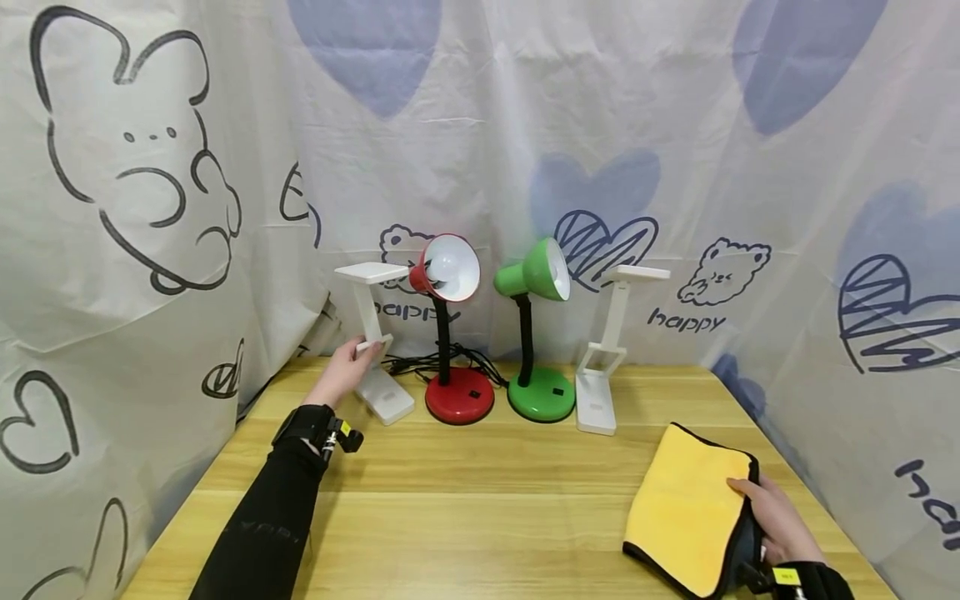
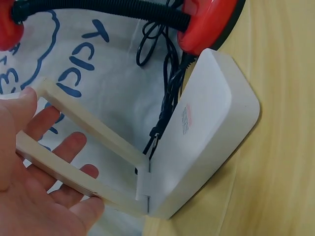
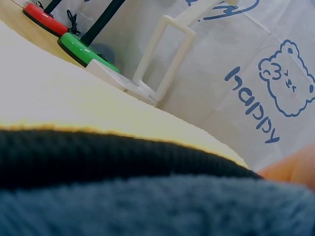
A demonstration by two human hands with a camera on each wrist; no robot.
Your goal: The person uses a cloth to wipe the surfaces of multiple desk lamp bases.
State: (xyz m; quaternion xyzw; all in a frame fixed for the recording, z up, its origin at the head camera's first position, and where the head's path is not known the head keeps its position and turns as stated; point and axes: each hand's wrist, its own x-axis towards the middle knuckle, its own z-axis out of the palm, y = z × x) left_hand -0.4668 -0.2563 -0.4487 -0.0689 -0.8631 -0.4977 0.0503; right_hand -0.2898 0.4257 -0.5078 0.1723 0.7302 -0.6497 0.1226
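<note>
At the back left of the table, my left hand (image 1: pixel 343 372) holds the folding frame of a white desk lamp (image 1: pixel 386 395). In the left wrist view, the thumb and fingers (image 2: pixel 69 147) curl about the bars of that frame, and the lamp's base (image 2: pixel 197 128) is tilted against the view. My right hand (image 1: pixel 780 518) grips the right edge of a yellow cloth (image 1: pixel 686 508) with black edging, thumb on the yellow face. The cloth's grey-blue underside (image 3: pixel 157 209) fills the lower right wrist view, hiding most of that hand.
Right of the held lamp stand a red lamp (image 1: pixel 459 396), a green lamp (image 1: pixel 542 395) and a second white lamp (image 1: pixel 596 402). Black cables (image 1: pixel 468 357) lie behind the red one. A printed curtain (image 1: pixel 480 100) surrounds the wooden table (image 1: pixel 465 517).
</note>
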